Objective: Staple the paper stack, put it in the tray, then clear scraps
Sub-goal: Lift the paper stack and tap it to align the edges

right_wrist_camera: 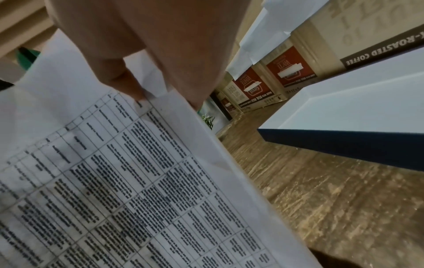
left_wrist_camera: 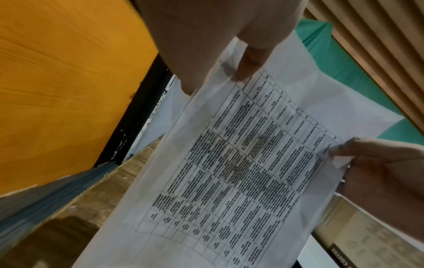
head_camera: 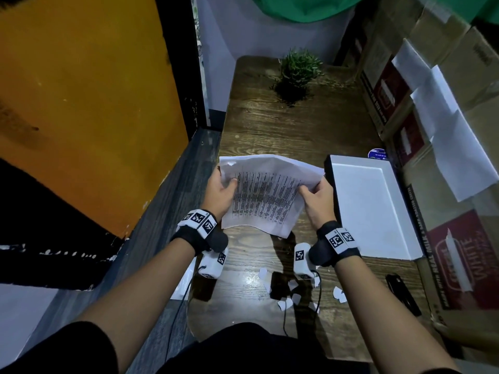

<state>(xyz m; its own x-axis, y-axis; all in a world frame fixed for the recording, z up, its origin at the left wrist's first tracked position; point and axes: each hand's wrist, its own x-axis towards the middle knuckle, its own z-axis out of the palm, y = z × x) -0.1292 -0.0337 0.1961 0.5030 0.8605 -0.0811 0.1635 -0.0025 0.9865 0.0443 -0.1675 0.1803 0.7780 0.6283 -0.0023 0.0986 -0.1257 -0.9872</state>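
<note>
The fingers [head_camera: 232, 182] of the left hand [head_camera: 222, 190] pinched one side edge of the paper stack [head_camera: 267, 194], and the right hand [head_camera: 318, 197] pinched the other, holding it above the tabletop [head_camera: 270, 125]. Just right of the right fingers lay the white tray [head_camera: 378, 238]; behind both wrists lay torn scraps [head_camera: 286, 303].

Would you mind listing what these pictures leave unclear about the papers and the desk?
- Staple: none visible on the papers; the right hand covers one corner in every view.
- Print: blurred, unreadable everywhere.
- Sheet count: edges never shown clearly.
- Black object by the boxes: too dark in the head view to confirm it is a stapler.
- Scraps: some hidden behind the right wrist camera.
</note>
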